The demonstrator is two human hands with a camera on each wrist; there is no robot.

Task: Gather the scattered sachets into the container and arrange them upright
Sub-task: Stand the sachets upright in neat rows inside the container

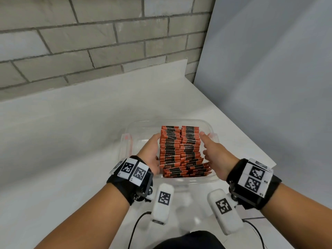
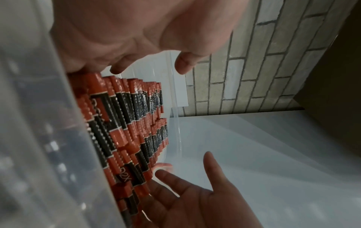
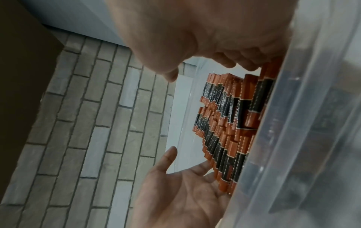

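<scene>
The left hand (image 1: 150,153) and the right hand (image 1: 213,155) sit inside the container (image 1: 129,141), fingers straight and relaxed, flat against either side of the sachets (image 1: 179,151). These are glossy orange-and-black packets with crimped edges, packed upright in two rows at the centre of the head view. The container is a clear plastic rectangle with rounded corners on the smooth white table (image 1: 71,141). The wrist views alone show the open palms facing each other across the rows and the near wall as a blurred translucent band. Only the head view shows the black wristbands (image 1: 125,184) with square markers. A grey brick wall (image 1: 89,42) fills the upper left.
</scene>
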